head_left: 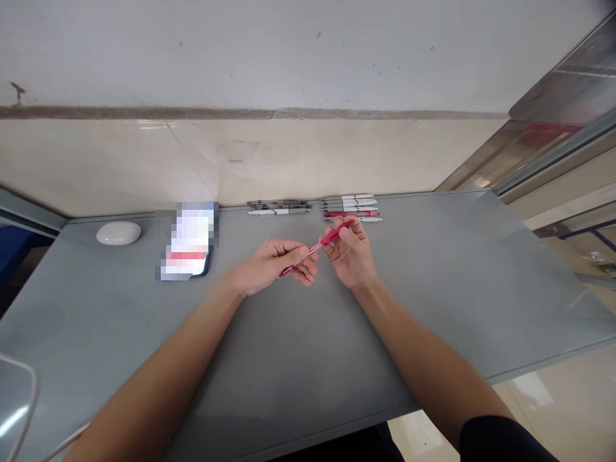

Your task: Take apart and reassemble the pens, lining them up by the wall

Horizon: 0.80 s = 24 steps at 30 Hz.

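A red pen (332, 237) is held slantwise between my two hands above the grey table. My left hand (283, 260) pinches its lower left part between thumb and fingers, with the dark red end poking out below. Around the thicker red upper right part, my right hand (353, 253) is closed with thumb and fingertips. A thinner, paler stretch of the pen shows between the hands; I cannot tell whether its parts are separated. Just beyond my right hand lies a row of white pens (349, 201) with one red pen (356, 214) among them.
Left of that row, several dark and white pens (279, 210) lie by the wall. A phone (199, 266) with a blurred screen and a white mouse-shaped object (119, 233) are at the left. A white cable (33, 391) crosses the near left corner of the table (457, 276).
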{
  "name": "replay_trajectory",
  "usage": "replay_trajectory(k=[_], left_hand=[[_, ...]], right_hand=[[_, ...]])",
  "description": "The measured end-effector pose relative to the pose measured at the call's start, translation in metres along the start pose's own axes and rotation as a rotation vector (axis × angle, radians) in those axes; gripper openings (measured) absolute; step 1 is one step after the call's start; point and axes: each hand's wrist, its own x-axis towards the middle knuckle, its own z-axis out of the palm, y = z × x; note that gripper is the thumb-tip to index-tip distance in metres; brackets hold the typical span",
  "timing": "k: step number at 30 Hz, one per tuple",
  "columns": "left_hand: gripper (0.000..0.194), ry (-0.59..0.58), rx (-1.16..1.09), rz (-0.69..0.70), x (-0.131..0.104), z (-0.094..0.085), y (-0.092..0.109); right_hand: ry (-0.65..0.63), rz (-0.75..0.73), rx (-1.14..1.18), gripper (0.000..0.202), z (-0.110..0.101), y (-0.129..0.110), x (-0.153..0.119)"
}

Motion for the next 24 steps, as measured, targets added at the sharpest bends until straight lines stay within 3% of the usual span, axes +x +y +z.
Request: replay_trajectory(k=[5,11,19,24], left_hand=[[0.033,-0.087,-0.076,-0.095,-0.0016,0.0002,0.0014],[0.031,-0.063,-0.063,-0.081,-0.0005,0.0007,0.001],[0.022,0.138,0.233,0.12,0.0041,0.0042,-0.0004],[0.022,0.25,0.383,0.177,0.0061,0.0042,-0.0022]], right_hand=[[-0.064,-0.002,0.026,0.025,0.0004,-0.0018,-0.0008],[-0.058,-0.013,0.011,0.026,-0.0008,-0.003,0.0002],[0.033,-0.047,-0.052,0.021,0.0,-0.0008,0.0027],[0.085,-0.042,-0.086,0.022,0.0025,0.0012,0.003]])
